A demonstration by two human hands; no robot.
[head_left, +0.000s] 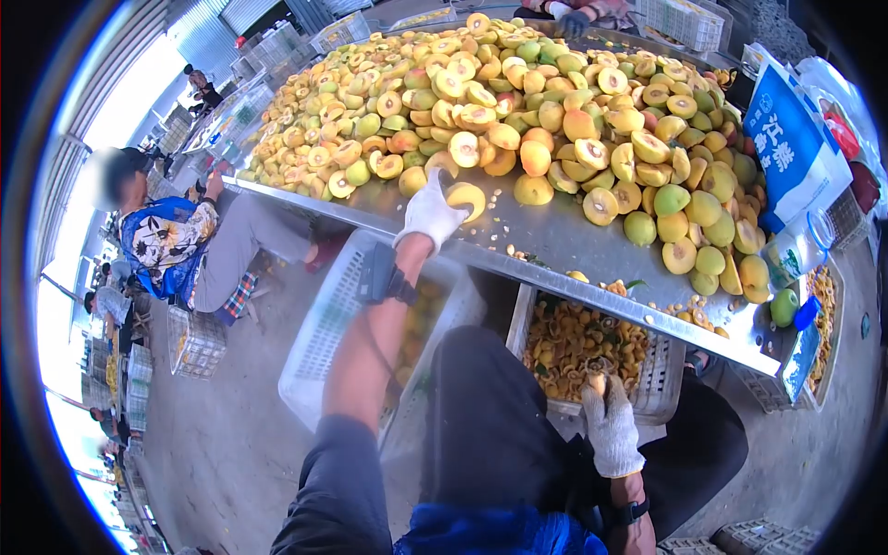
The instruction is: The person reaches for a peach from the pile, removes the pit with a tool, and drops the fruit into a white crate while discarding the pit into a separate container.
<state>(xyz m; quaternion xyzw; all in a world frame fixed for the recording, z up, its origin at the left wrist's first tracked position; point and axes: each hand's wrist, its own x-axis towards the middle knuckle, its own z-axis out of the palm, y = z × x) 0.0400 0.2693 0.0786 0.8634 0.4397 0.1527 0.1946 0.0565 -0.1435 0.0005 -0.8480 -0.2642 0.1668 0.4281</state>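
My left hand (433,211), in a white glove, reaches to the near edge of the metal table (573,250). Its thumb and fingers are closed around a yellow peach half (465,200). Lower down, my right hand (612,427), in a white knitted glove, has its fingers curled together over a crate (659,379) of peach pits and scraps (573,347). Something small and dark shows at those fingertips, but I cannot tell what it is. A large heap of halved and whole peaches (481,102) covers the tabletop just beyond my left hand.
A white plastic crate (310,356) stands below my left arm. On the table's right are a blue-and-white bag (795,148), a clear plastic jar (800,245) and a green fruit (784,308). One person (171,231) sits at left; a gloved hand (573,23) works across the table.
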